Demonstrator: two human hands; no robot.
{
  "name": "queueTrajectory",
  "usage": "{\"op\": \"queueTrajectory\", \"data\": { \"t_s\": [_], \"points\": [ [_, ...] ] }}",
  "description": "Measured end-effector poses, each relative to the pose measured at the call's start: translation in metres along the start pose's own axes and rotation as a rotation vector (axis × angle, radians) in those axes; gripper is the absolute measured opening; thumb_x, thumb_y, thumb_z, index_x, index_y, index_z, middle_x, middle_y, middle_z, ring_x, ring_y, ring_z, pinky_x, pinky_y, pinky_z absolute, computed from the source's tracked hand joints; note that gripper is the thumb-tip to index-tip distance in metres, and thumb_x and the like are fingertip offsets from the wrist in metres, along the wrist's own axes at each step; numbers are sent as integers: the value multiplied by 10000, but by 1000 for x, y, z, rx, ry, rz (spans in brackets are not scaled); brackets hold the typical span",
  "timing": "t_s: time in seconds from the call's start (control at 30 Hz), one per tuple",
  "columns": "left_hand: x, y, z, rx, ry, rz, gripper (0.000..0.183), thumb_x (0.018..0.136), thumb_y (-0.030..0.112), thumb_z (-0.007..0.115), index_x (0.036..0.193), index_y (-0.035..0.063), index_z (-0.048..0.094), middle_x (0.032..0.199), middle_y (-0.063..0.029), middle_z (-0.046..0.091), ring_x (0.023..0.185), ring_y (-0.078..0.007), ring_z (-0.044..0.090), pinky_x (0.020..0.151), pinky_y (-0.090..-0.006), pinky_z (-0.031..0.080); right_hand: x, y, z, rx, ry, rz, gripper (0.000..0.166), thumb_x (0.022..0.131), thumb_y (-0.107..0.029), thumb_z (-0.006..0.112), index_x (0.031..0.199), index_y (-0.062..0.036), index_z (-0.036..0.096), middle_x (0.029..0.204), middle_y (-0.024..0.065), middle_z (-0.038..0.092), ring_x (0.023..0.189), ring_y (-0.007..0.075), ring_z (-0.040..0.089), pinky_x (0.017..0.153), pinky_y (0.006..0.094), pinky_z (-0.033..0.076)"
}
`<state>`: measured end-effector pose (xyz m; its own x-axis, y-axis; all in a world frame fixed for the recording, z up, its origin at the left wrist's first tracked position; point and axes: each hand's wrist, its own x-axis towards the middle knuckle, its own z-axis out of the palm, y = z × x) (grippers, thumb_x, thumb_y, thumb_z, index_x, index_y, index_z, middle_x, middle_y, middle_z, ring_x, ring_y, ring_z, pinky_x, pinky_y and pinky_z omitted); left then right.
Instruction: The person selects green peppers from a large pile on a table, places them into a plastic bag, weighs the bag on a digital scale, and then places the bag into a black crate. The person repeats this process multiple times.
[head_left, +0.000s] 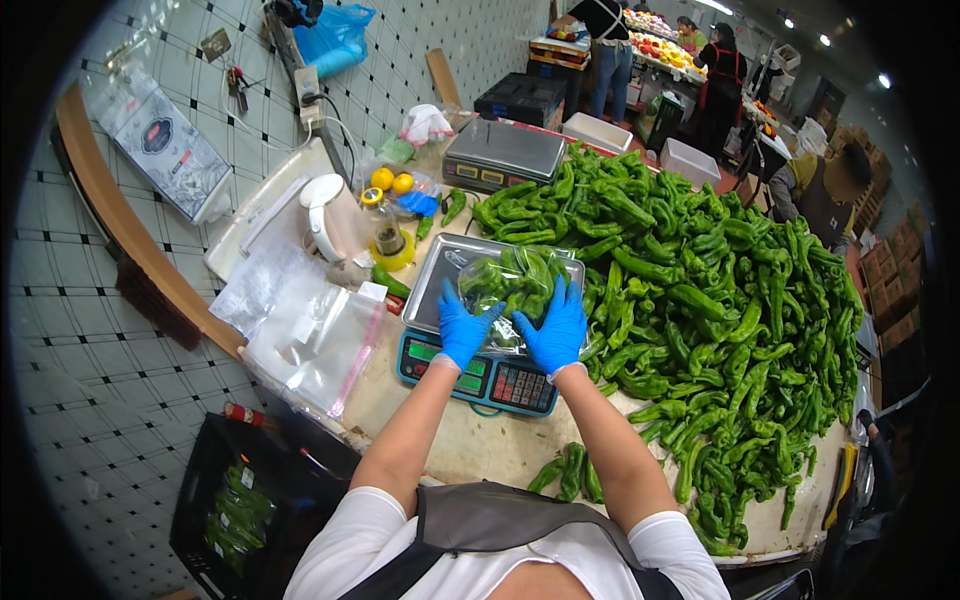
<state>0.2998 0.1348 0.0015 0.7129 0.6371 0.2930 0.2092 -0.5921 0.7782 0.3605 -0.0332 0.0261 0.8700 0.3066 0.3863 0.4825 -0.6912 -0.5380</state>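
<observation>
A clear plastic bag of green peppers (517, 277) rests on the metal pan of a digital scale (431, 289). My left hand (463, 322), in a blue glove, holds the bag's near left side. On the right side, my right hand (555, 326), gloved the same way, grips it with the fingers spread along the plastic. The scale's green displays are partly covered by my left wrist, and its keypad (523, 386) shows between my forearms. To the right spreads a large heap of loose green peppers (697, 300).
Flat clear bags (315, 345) lie at the left, near a white kettle (330, 217) and a glass jar (386, 225). A second scale (504, 150) stands behind. A black crate (196, 487) at lower left holds bagged peppers. Another person (821, 187) is beyond the heap.
</observation>
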Motion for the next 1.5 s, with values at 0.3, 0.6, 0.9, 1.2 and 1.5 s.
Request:
{"op": "queueTrajectory", "data": {
  "t_s": [0.3, 0.6, 0.9, 1.2, 1.5],
  "points": [
    [6, 24, -29, -1082, -624, -601, 429, 767, 2, 734, 1179, -10, 615, 1058, -117, 686, 927, -222, 680, 795, -360, 576, -9, 20, -5, 386, 50, -82, 1040, 706, -424, 822, 1459, 30, 267, 1422, 286, 389, 1296, 432, 400, 1092, 479, 319],
    [-78, 51, -50, -1114, -435, -53, 764, 652, -68, 818, 1295, 84, 434, 1269, -68, 537, 1111, -196, 578, 943, -354, 543, -79, -20, -59, 1051, 35, 37, 909, 873, -227, 701, 1543, -59, 111, 1559, 152, 217, 1412, 277, 259, 1160, 386, 231],
    [-169, 96, -71, -808, -344, 383, 805, 622, 0, 856, 1270, 101, 390, 1481, -170, 352, 1298, -251, 441, 1057, -376, 416, -130, -25, -96, 1702, -154, 369, 697, 1005, -513, 411, 1548, -156, 158, 1542, 88, 292, 1371, 251, 362, 1123, 386, 331],
    [-227, 98, -133, -791, -462, 138, 708, 751, 49, 763, 1376, 33, 429, 1409, -123, 471, 1298, -222, 457, 1101, -388, 348, -166, 2, -108, 2187, -656, 634, 658, 981, -581, 373, 1351, -48, 488, 1260, 150, 588, 1085, 284, 600, 920, 406, 515],
    [-233, 19, -193, -804, -578, -170, 776, 866, 387, 714, 1444, -6, 376, 1433, -115, 454, 1329, -204, 396, 1117, -337, 292, -201, -47, -74, 2081, -859, 800, 558, 980, -505, 412, 1298, -60, 523, 1188, 129, 613, 1025, 261, 614, 878, 388, 524]
  ]
}}
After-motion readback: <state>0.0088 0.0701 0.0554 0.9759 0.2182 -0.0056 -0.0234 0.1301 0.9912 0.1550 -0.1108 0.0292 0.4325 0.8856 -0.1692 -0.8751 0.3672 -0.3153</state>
